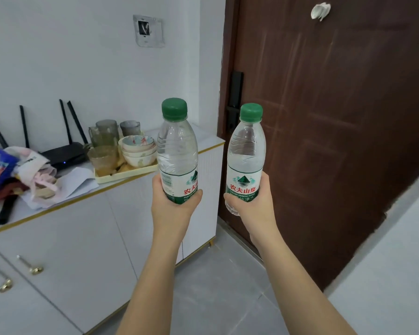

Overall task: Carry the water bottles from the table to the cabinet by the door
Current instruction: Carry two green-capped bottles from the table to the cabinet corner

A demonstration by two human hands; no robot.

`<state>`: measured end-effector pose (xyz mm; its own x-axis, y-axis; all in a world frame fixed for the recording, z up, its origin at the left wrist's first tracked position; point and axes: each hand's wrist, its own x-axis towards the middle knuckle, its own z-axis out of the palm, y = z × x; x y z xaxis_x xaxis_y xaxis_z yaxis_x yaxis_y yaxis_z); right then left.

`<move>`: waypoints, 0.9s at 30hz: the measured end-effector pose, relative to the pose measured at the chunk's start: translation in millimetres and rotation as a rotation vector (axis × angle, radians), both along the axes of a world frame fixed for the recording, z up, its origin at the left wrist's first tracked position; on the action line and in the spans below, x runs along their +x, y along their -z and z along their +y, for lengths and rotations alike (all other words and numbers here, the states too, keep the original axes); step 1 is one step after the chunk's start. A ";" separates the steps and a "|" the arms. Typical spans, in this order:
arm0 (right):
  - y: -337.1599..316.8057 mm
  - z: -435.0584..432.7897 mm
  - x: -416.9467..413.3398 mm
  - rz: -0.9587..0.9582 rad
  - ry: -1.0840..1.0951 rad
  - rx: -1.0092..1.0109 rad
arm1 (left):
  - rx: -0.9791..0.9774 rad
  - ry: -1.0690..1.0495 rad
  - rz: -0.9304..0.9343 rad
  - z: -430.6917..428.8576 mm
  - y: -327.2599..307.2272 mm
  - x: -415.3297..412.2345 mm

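While both arms extend forward, left hand (173, 210) grips left bottle (177, 151) at its label, fingers (197, 194) curled round it; right hand (255, 210) grips right bottle (246, 153) likewise. Both bottles upright, capped, held in the air near cabinet (82, 238) and door (336, 117).

Two arms show, and both are bare from the bottom edge of the picture up to the wrist. The left arm (160, 274) and the right arm (281, 267) are long and slim. Each has a thin wrist and a bare hand: the left hand (173, 206) and the right hand (254, 206).
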<state>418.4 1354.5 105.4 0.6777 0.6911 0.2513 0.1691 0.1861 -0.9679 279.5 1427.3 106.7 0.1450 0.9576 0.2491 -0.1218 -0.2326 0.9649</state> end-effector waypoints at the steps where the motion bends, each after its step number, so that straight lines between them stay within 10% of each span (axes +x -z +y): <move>1: -1.5 17.1 8.9 0.002 0.007 0.000 | 0.000 0.010 -0.003 18.6 -1.9 10.4; 27: 49.2 352.4 236.8 0.044 -0.134 -0.108 | -0.077 -0.083 0.166 322.5 47.9 228.4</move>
